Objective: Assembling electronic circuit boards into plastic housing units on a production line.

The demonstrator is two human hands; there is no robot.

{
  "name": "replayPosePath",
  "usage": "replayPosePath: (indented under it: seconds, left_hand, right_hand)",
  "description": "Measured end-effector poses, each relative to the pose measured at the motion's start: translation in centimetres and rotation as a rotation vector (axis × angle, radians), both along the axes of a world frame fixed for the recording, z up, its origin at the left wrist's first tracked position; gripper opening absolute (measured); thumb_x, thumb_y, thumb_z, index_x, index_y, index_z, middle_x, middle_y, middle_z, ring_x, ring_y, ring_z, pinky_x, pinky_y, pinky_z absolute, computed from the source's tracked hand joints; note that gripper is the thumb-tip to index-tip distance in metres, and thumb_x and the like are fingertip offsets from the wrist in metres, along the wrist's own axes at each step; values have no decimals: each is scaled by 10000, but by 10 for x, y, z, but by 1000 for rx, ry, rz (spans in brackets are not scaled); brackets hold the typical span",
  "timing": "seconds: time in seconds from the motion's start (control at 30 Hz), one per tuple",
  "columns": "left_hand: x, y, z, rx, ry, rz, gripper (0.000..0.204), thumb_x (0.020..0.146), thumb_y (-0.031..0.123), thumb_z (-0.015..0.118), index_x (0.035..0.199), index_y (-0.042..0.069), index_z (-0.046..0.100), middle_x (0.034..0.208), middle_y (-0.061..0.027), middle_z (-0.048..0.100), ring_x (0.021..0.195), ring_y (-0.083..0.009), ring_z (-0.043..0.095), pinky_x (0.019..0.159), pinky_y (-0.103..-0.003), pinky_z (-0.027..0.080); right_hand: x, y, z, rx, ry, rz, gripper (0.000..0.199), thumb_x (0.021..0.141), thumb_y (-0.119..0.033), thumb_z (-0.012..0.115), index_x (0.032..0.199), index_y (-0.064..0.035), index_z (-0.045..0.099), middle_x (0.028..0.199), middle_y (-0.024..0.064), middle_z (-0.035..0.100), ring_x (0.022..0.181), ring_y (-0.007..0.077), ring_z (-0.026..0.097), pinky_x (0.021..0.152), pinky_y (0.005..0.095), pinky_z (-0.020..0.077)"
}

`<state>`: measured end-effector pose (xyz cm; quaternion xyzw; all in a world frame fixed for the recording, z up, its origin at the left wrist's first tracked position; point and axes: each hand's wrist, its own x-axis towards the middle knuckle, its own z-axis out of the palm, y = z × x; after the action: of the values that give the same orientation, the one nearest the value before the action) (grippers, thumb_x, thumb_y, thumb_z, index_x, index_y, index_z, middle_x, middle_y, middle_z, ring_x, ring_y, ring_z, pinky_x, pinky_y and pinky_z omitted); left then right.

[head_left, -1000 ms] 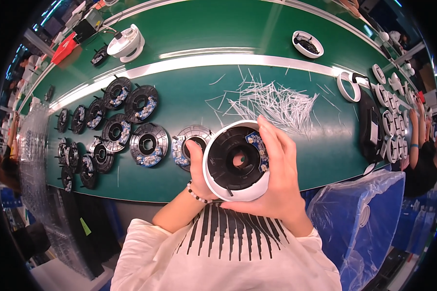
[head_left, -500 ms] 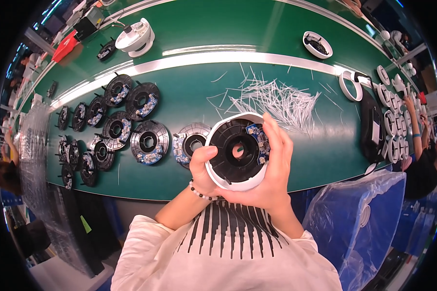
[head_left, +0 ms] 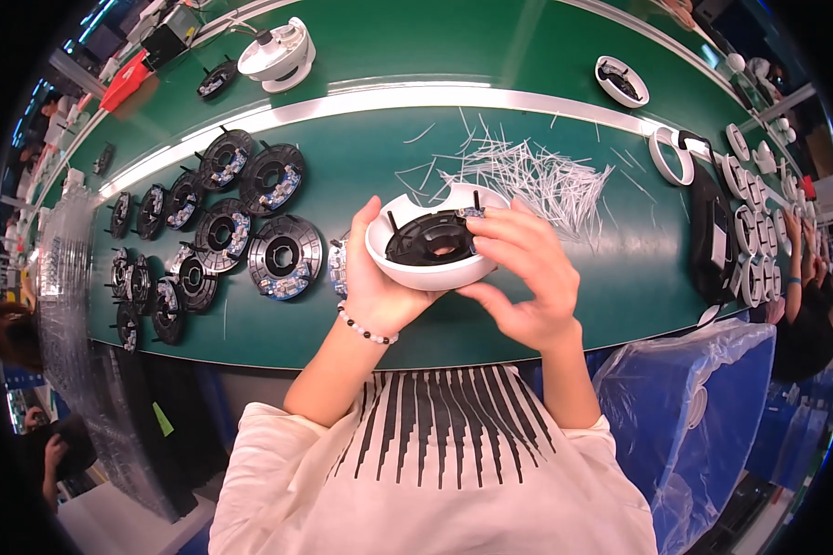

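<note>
Well left of my fingers, a red tray lies far out, and nearer in sits a cluster of black discs with small blue boards on the green table. One disc is partly hidden behind my left hand. Beyond that cluster stands a white lamp-like part.

My left hand is clamped on a white bowl, thumb up its left side, the fingers below it hidden from view. The bowl sits between my two hands, tilted toward me, with a black disc inside. My right hand has its fingertips on the right rim by a little blue board; the thumb is spread apart below, and I can't tell whether it touches the bowl.

Just past my right fingers is a heap of white strips. Further right lie a white ring and a black bag.
</note>
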<state>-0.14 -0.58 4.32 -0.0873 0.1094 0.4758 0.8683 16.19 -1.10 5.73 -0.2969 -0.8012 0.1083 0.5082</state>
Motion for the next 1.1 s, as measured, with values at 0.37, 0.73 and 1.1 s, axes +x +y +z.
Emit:
replayPosePath:
  seconds: [0.37, 0.73, 1.1]
  left_hand:
    - [-6, -10, -17, -10, -238, -457, 614, 805, 465, 372, 1243, 42, 296, 1145, -227, 441, 992, -421, 483, 590, -449, 529]
    - [-21, 129, 34, 381, 836, -339, 400, 815, 217, 435, 1106, -50, 374, 1033, -194, 502, 885, -287, 564, 674, -353, 535]
    - [59, 297, -54, 323, 1166, 59, 353, 862, 221, 443, 1139, 28, 341, 1069, -174, 471, 894, -310, 542, 716, -435, 503]
  right_hand:
    - [18, 2, 11, -38, 115, -31, 433, 554, -224, 739, 875, 23, 585, 792, 118, 608, 813, 269, 558, 767, 390, 436]
    - [98, 21, -6, -163, -72, -430, 429, 570, -127, 712, 966, -48, 566, 1052, 103, 555, 1012, 264, 482, 881, 357, 363]
    - [261, 127, -79, -170, -547, -1217, 515, 646, -164, 640, 1097, -24, 435, 1065, 142, 494, 1013, 292, 446, 855, 407, 322]
